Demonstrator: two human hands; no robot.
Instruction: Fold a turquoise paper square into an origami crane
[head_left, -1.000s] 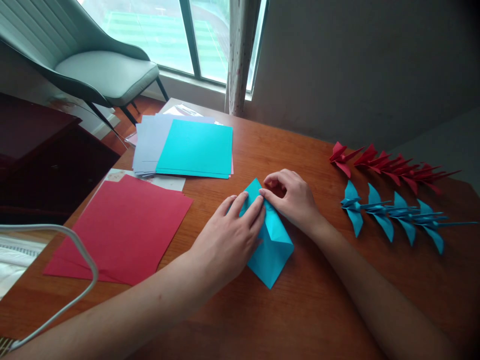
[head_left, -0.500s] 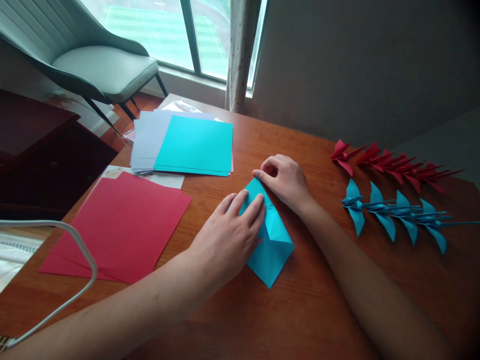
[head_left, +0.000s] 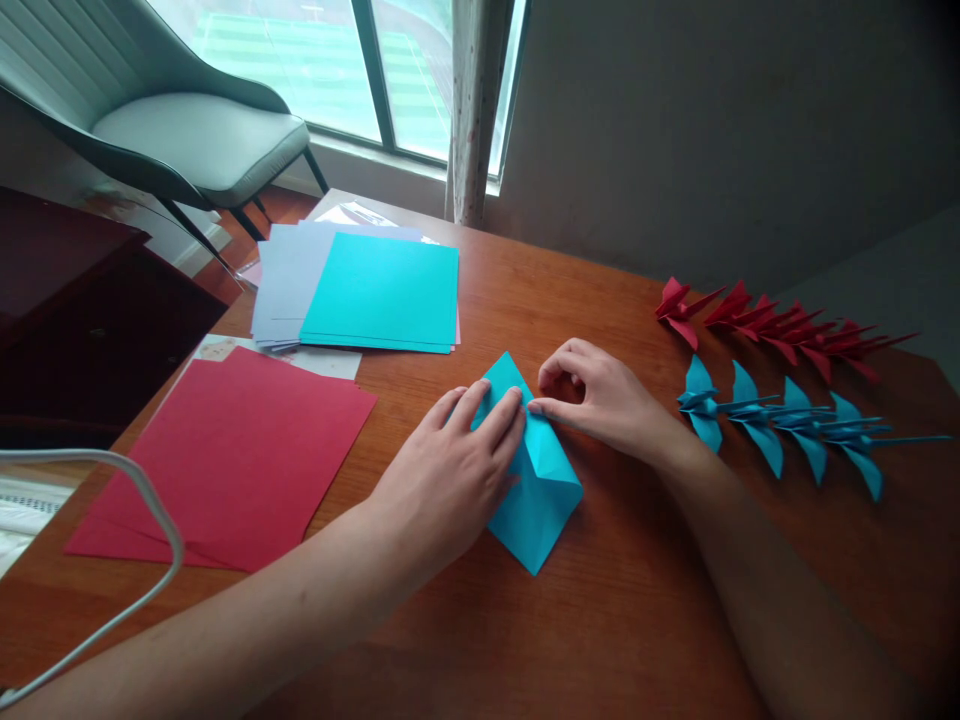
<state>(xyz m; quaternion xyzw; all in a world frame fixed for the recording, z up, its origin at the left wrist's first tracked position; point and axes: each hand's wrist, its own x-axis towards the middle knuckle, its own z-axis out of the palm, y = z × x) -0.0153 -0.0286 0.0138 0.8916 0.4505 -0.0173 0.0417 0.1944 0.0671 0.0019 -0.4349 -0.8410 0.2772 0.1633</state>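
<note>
A sheet of blue origami paper (head_left: pixel 536 520), folded into a long kite-like shape with a raised flap at its right, lies on the wooden table. My left hand (head_left: pixel 461 470) rests flat across its upper left part, fingers stretched out and pressing it down. At the paper's upper right edge is my right hand (head_left: pixel 600 395), its fingers curled and the thumb tip touching the fold. The paper's left middle is hidden under my left hand.
Red paper sheets (head_left: pixel 232 460) lie at the left, near a white cable (head_left: pixel 161 510). Blue square sheets (head_left: pixel 382 290) sit on pale sheets (head_left: pixel 289 280) behind. Rows of red folded cranes (head_left: pixel 780 325) and blue folded cranes (head_left: pixel 772 410) stand at the right. A chair (head_left: pixel 202 140) is beyond the table.
My right hand has slid from the paper's top corner down along its right edge. My left hand stays pressed on the paper. The whole view has shifted slightly.
</note>
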